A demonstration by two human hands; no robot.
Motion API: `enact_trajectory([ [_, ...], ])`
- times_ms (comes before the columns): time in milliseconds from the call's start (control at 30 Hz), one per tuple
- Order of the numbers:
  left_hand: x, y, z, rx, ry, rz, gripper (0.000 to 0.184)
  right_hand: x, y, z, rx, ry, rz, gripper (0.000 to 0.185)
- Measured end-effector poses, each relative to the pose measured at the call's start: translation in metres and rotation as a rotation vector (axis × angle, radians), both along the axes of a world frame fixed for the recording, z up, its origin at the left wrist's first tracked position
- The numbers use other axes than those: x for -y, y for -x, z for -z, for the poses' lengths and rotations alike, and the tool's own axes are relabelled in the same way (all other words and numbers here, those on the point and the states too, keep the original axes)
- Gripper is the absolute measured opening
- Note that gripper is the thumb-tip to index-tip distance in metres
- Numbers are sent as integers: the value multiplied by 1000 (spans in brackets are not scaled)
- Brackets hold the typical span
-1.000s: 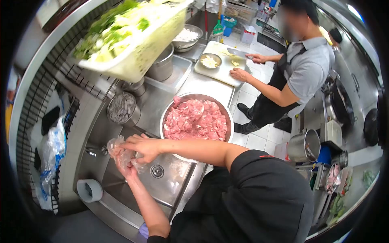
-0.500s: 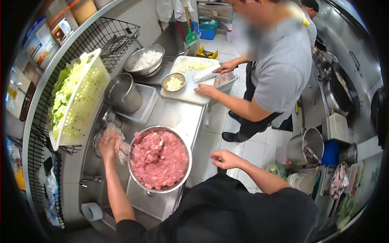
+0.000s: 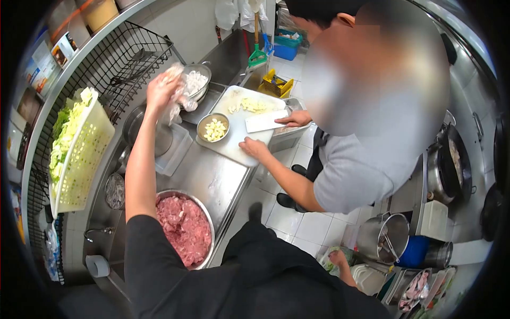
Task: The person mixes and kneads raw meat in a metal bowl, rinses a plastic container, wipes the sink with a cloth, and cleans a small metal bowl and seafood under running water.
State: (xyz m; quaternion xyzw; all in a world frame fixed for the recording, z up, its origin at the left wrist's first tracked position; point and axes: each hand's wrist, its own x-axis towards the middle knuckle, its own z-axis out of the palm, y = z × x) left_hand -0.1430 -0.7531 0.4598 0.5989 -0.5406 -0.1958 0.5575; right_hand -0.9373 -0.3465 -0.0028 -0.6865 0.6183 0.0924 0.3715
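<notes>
My left hand is stretched forward at the upper left, closed on crumpled clear plastic; a bag or a thin glove, I cannot tell which. It is beside a metal bowl of white pieces and partly covers it. A steel bowl of pink minced meat stands on the counter, partly hidden by my left arm. My right hand hangs low on the right, over or near a bag of greens; its fingers are too small to make out.
A co-worker's hand holds a cleaver on a white cutting board with chopped pale pieces and a small bowl of cloves. A basket of lettuce stands left. Pots line the right side.
My left hand has moved from beside the meat bowl forward to the bowl of white pieces, carrying the plastic. My right hand has swung right and down. The view has shifted and the co-worker appears closer.
</notes>
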Motion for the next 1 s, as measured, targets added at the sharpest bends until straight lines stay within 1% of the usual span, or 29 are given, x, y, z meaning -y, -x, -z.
enact_trajectory([
  [67,49,3,-3,2,1,32,39,-3,5,-7,30,-97,364,28],
  [100,75,7,-2,6,1,70,39,6,-4,-30,20,-95,369,28],
  [167,133,14,10,18,-11,85,40,14,-36,-75,-9,-235,595,25],
  [200,160,21,15,41,-15,93,41,15,-41,-78,-20,-233,609,25],
  [267,204,56,12,44,-70,122,38,18,-56,-95,-94,-98,600,24],
  [300,242,66,30,-119,-15,216,36,26,-66,-110,-61,-115,645,22],
  [333,273,79,37,-39,-27,212,37,37,-77,-126,-71,-113,662,22],
  [400,321,114,51,158,22,88,41,55,-97,-147,8,-170,828,22],
  [433,341,134,55,144,0,78,43,62,-102,-150,0,-168,848,22],
  [467,359,152,63,130,-24,72,45,59,-99,-140,-13,-145,813,22],
  [500,379,168,79,71,9,123,50,53,-93,-124,-27,-122,779,23],
  [533,380,182,76,30,-176,267,58,43,-84,-102,-40,-123,800,23],
  [567,405,190,99,251,-200,310,68,29,-74,-78,-19,50,745,23],
  [600,420,198,125,474,-226,352,77,22,-74,-72,0,213,681,24],
  [633,430,204,153,466,-242,372,77,14,-72,-67,103,44,851,24],
  [667,431,209,173,595,-355,511,84,19,-83,-90,90,25,862,24],
  [700,432,210,191,726,-463,646,91,44,-108,-133,88,-58,938,24],
  [733,434,212,207,724,-473,651,91,73,-141,-180,88,-138,1009,24],
  [767,434,214,219,663,-417,670,88,53,-130,-158,85,-57,985,22],
  [800,428,213,214,603,-356,684,85,51,-128,-154,87,-59,981,22],
  [833,418,212,210,626,-320,661,70,47,-126,-150,52,-65,914,22],
  [867,411,206,202,627,-327,648,70,43,-122,-147,19,-72,842,22],
  [933,386,189,170,659,-394,709,60,52,-123,-155,-1,-111,795,24],
  [967,378,178,167,645,-292,645,52,60,-124,-166,1,-185,840,24],
  [1000,360,168,150,649,-304,604,52,72,-124,-174,4,-259,873,24],
])
